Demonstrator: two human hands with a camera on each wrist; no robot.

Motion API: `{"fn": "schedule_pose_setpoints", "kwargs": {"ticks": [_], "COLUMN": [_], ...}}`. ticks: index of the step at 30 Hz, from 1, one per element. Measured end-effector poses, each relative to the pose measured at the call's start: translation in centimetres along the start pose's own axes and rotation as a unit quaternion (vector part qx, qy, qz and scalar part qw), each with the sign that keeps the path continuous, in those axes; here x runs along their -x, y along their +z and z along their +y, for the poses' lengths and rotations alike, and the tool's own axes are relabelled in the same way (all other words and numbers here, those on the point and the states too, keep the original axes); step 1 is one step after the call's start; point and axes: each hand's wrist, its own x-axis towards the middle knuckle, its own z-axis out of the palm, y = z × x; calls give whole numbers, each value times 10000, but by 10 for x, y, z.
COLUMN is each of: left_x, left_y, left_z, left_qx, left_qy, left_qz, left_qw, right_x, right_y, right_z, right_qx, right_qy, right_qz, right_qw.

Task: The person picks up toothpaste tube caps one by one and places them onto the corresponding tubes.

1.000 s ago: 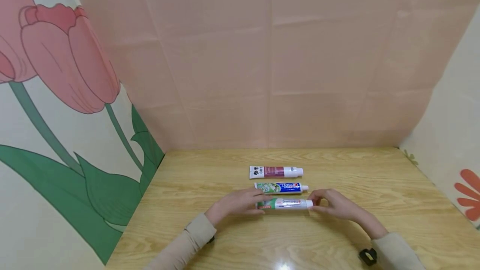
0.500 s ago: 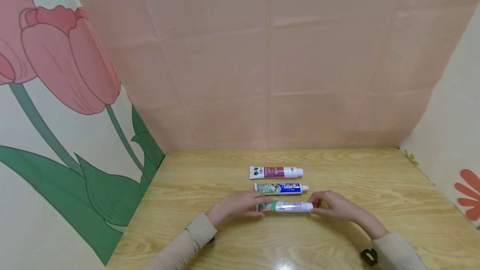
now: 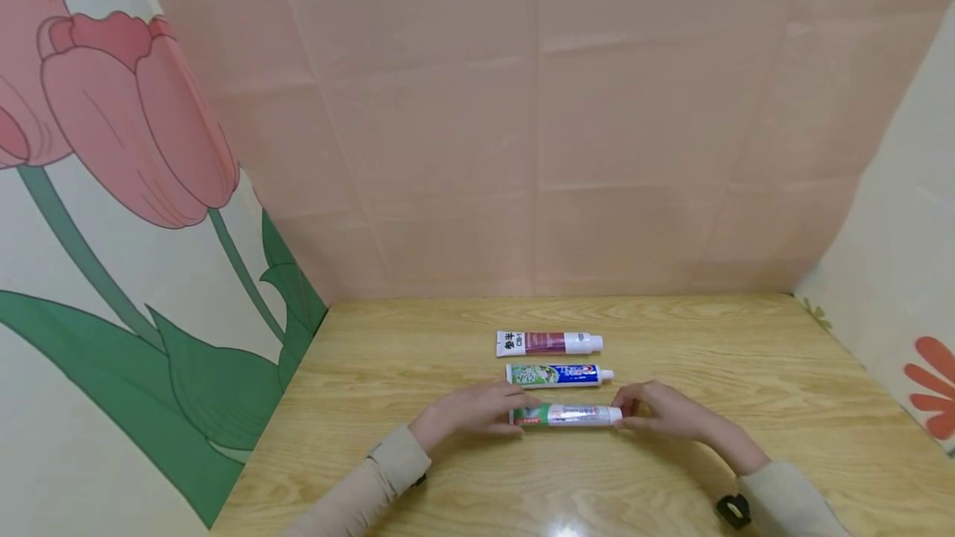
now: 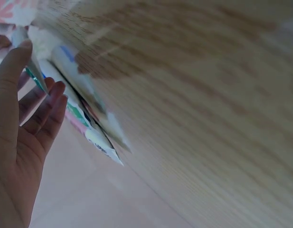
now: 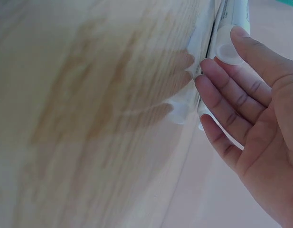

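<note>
Nearest the person lies a green and silver-white toothpaste tube (image 3: 570, 415), its white cap to the right. My left hand (image 3: 472, 408) pinches its flat end; in the left wrist view the thumb (image 4: 23, 50) covers one side of the tube (image 4: 36, 71). At the other end, my right hand (image 3: 666, 411) pinches the cap (image 5: 230, 51) between thumb and fingers. Just behind is a blue and green toothpaste tube (image 3: 555, 375). A white and maroon toothpaste tube (image 3: 547, 343) lies farthest back. All three lie roughly parallel, caps to the right.
A wood-grain table (image 3: 418, 338) carries the tubes. Behind it hangs a creased pink sheet (image 3: 537, 147), and flower-patterned walls (image 3: 112, 313) stand on both sides. A small black object (image 3: 734, 510) is by the right sleeve.
Both hands have shifted the green and silver-white tube slightly toward the person, widening its gap from the blue and green tube. The other two tubes have stayed put.
</note>
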Motion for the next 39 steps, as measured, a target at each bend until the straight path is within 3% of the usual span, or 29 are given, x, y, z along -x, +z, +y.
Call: {"fn": "schedule_pose_setpoints", "kwargs": {"ticks": [22,39], "left_x": [0,0], "left_y": [5,5], "left_z": [-1,-1], "left_qx": [191,37], "left_qy": [-42,-80], "left_qz": [-153,-212], "left_qw": [9997,9997], "right_x": [0,1], "right_y": [0,-1], "right_z": [0,0], "right_qx": [-30,-35], "right_qy": [30,77], "right_qz": [-137,-250], "right_qw": [9999,9997]}}
